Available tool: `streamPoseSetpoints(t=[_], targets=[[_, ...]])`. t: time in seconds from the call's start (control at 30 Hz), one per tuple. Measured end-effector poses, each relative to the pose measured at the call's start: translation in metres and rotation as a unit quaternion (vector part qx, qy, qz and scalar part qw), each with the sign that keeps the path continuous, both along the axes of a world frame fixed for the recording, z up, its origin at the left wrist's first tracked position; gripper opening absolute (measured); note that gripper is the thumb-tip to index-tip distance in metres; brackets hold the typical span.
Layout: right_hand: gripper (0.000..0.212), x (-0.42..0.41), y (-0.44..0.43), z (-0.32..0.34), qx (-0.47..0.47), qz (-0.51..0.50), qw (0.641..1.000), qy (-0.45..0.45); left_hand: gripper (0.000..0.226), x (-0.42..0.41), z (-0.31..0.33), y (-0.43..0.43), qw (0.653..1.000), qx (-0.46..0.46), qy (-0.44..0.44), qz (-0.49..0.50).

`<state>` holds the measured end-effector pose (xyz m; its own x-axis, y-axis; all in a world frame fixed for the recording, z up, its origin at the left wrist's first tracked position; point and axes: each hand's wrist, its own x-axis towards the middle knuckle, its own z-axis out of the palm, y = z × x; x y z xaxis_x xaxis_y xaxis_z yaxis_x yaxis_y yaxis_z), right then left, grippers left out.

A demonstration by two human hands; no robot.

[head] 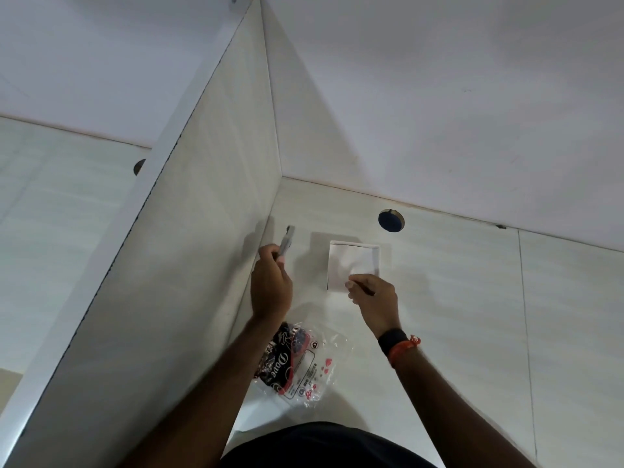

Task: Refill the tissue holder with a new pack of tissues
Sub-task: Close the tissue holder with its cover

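A square tissue holder [354,263] with white tissues inside stands on the white desk [456,298], near the back. My right hand [373,295] touches its near right corner, fingers pinched on the edge of the tissues. My left hand [271,282] is to the left of the holder, close to the side panel, closed around a thin flat grey piece [287,243] that points up and away; I cannot tell what it is. An opened clear plastic tissue wrapper [300,363] with black and red print lies crumpled on the desk below my hands.
A tall white partition panel [189,231] bounds the desk on the left, and a white wall [439,113] closes the back. A round cable hole with a dark cap [390,221] sits behind the holder. Bare desk stretches to the right.
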<state>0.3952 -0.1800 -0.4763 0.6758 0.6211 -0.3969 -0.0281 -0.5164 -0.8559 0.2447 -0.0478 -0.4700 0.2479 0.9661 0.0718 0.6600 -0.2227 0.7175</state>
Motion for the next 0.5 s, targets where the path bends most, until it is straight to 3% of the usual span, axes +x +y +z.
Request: streamPoseSetpoints(t=[0.13,0.27,0.37,0.5], targets=[[0.016,0.0,0.022,0.003,0.011,-0.027,0.999,0.021,0.021,0.013,0.028,0.002,0.984,-0.094,-0.128,0.075],[0.009,0.004,0.034,0.01,0.011,-0.036,0.999,0.019,0.026,0.032,0.026,0.001,0.928,-0.287,-0.213,0.108],[0.017,0.014,0.03,0.011,0.002,-0.059,0.998,0.005,0.028,0.045,0.021,-0.009,0.899,-0.364,-0.21,0.124],[0.025,0.033,0.018,0.008,-0.029,-0.122,0.991,-0.045,0.033,0.063,0.015,-0.015,0.935,-0.327,-0.126,0.048]])
